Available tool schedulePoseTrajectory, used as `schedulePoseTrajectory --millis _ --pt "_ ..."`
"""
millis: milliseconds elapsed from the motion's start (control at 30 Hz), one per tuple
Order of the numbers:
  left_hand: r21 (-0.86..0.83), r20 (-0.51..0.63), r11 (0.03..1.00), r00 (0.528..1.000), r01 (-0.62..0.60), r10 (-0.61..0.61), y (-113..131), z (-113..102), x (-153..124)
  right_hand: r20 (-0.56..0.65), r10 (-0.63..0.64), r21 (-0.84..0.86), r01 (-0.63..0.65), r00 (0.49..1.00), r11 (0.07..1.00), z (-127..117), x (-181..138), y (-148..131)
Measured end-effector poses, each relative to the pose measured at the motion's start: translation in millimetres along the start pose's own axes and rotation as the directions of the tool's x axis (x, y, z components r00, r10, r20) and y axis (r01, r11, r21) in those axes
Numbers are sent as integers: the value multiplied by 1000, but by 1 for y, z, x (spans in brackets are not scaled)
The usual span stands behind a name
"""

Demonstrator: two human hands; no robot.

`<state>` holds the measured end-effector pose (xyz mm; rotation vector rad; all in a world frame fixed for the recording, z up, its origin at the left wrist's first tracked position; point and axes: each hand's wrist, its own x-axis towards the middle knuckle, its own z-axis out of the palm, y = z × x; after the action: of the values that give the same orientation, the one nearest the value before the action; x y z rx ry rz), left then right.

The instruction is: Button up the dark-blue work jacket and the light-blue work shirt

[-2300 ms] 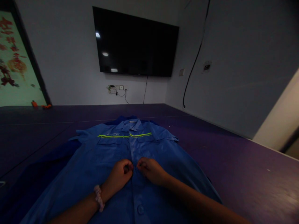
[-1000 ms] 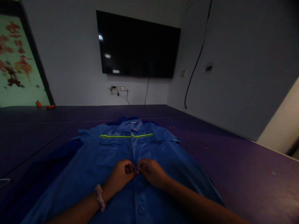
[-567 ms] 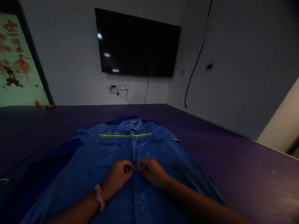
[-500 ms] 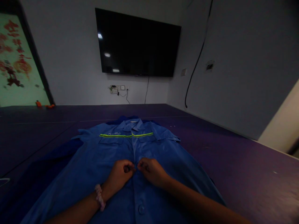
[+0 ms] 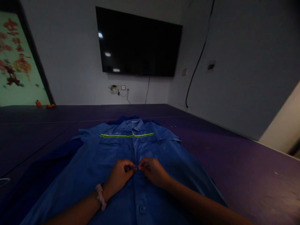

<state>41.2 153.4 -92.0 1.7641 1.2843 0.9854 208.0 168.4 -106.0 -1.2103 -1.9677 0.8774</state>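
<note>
A blue short-sleeved work shirt (image 5: 110, 153) lies spread out with its collar away from me and a yellow-green stripe across the chest. My left hand (image 5: 123, 173), with a scrunchie (image 5: 100, 197) on its wrist, pinches the shirt's front edge at the middle. Close against it, my right hand (image 5: 151, 170) pinches the front placket from the other side. The fingertips nearly meet, and whatever small part lies between them is hidden. Nearer to me on the placket is a round button (image 5: 142, 209).
A darker blue garment (image 5: 53, 162) lies under the shirt and shows at its left. Both rest on a purple surface (image 5: 211, 150). Beyond are a wall-mounted television (image 5: 139, 43), a hanging black cable (image 5: 199, 59) and small orange objects (image 5: 49, 106).
My two hands have drawn very slightly closer together at the placket. The shirt lies as before; the view has shifted a little.
</note>
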Motion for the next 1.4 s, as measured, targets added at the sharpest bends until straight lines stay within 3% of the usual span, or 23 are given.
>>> schedulePoseTrajectory --millis 167,500,833,1200,1400 --pt "-2 -8 1000 1000 -13 13 -2 0 0 37 56 144 -61 998 988 2 3 2" --pt "43 -16 999 1000 -24 25 -2 1 0 20 113 198 -115 993 973 2 3 -3" --pt "63 3 997 999 -39 39 1 0 0 -8 100 80 -99 995 992 -1 2 -8" --pt "273 -76 962 997 -11 33 5 1 1 35 41 -63 -39 999 997 -3 1 -6" --pt "335 -22 939 996 -78 90 2 0 2 21 42 -80 -40 999 996 -3 1 -7"
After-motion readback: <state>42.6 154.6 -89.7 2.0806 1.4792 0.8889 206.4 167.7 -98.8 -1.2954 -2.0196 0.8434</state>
